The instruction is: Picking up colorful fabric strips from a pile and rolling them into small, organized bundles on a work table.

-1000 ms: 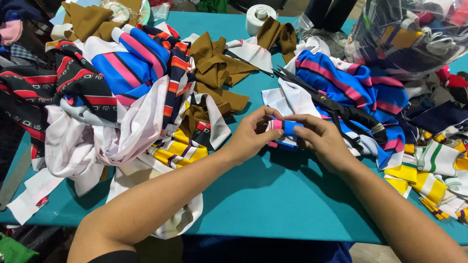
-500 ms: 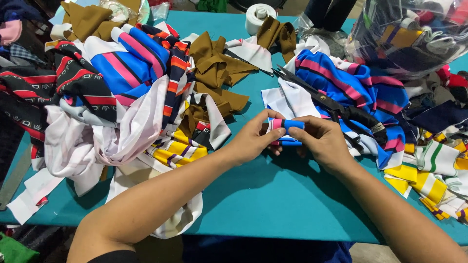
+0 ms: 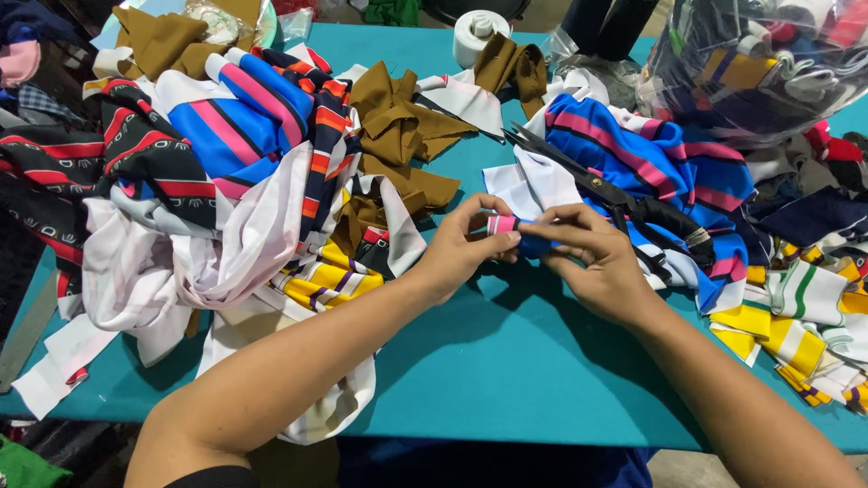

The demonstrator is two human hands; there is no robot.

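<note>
Over the teal table (image 3: 506, 361), both hands' grips pinch one pink-and-blue fabric scrap (image 3: 508, 228).

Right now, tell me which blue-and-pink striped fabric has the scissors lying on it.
The right-hand pile, beyond the right hand; black scissors cross it. The left one has none.

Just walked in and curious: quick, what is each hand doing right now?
Left hand: closed, fingertips pinching the small pink and blue fabric strip.
Right hand: closed, pinching the same strip from the other side, above the teal table.
</note>
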